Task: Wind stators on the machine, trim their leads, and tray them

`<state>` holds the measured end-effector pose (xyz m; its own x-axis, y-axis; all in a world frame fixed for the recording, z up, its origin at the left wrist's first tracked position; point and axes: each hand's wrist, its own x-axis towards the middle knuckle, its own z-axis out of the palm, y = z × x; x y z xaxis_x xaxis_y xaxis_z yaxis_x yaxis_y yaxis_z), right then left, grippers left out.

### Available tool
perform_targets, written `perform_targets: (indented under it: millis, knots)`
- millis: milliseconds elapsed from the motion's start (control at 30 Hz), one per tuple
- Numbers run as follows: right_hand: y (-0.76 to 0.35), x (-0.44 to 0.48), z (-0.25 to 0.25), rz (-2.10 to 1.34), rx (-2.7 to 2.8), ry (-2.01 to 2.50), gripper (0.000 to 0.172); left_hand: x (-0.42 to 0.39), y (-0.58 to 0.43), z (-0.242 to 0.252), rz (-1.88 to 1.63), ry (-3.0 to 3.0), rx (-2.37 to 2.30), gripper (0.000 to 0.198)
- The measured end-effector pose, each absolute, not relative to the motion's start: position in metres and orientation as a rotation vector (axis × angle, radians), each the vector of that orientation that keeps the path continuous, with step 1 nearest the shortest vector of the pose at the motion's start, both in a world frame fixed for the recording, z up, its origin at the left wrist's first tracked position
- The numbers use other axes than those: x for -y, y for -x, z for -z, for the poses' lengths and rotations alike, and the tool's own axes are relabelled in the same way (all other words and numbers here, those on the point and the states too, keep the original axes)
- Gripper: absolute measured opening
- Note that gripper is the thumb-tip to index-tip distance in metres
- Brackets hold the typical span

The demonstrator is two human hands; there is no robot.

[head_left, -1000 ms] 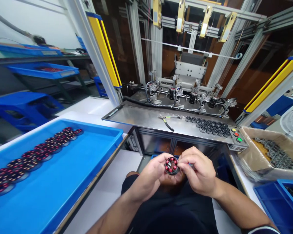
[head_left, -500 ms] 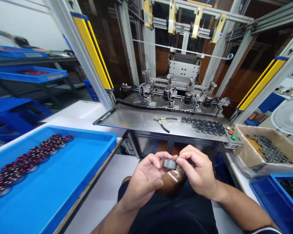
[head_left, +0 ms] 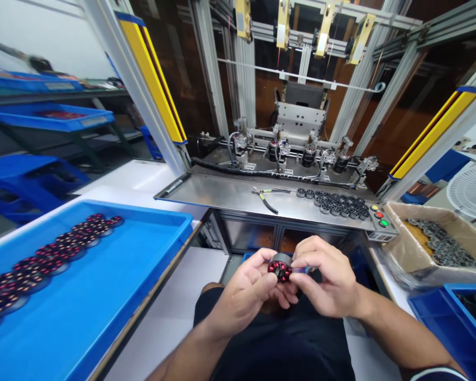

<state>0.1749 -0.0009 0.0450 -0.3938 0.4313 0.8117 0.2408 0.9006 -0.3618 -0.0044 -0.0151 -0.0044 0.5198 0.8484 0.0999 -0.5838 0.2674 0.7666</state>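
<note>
My left hand (head_left: 250,288) pinches a wound motor stator (head_left: 280,267) between thumb and fingers, above my lap. The stator has a grey outer ring, and its red wire coils and dark centre are turned toward me. My right hand (head_left: 327,278) is closed on a small blue-and-black tool (head_left: 301,270), whose kind I cannot make out. The tool's front end is close to the stator's right edge, where my right fingertips also are; whether it touches the coils is unclear.
To the left, a blue tray (head_left: 115,296) carries rows of wound stators (head_left: 59,248). Cutting pliers (head_left: 267,198) and several dark stator cores (head_left: 341,205) lie on the metal ledge before the winding machine (head_left: 301,119). At right are push buttons (head_left: 384,223), a lined carton (head_left: 404,259) of cores and a blue bin (head_left: 432,312).
The stator has tilted from edge-on so its red-coiled face now shows toward me. The blue-and-black tool in my right hand has come into clearer view. The camera view has shifted slightly.
</note>
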Motion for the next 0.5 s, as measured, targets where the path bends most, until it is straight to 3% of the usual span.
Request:
perform_targets:
  millis: [100, 300, 500]
  knots:
    - [-0.178, 0.000, -0.050, -0.225, 2.024, 0.488, 0.014, 0.015, 0.005, 0.006, -1.010, -0.858, -0.346, 0.037]
    - [-0.177, 0.003, -0.051, -0.178, 2.047, 0.512, 0.006, 0.018, 0.006, 0.011, -1.087, -0.889, -0.329, 0.026]
    - [-0.170, 0.006, -0.055, -0.336, 1.971, 0.661, 0.012, 0.019, 0.015, 0.006, -1.293, -0.820, -0.182, 0.038]
